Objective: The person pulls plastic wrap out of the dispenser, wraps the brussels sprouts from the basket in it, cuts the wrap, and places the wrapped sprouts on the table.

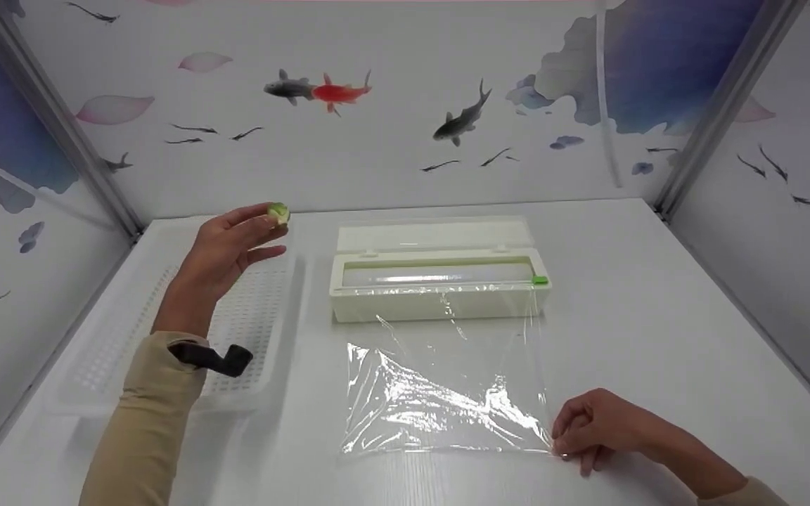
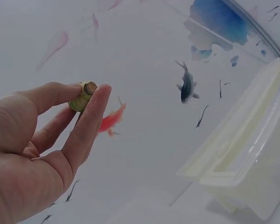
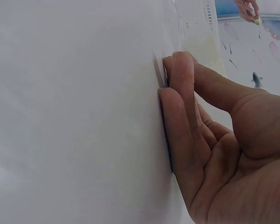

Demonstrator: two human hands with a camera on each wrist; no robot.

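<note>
Plainly, the open box (image 1: 440, 257) holds a film roll (image 1: 440, 274).

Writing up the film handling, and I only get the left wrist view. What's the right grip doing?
Observer: Right grip pinches the near right corner of the clear film.
Operator: My frame cuts off the right end of the box. Anything there?
Observer: A green tab, on the front rim at that end.
Operator: And what's left of the box on the table?
Observer: A white perforated basket.
</note>
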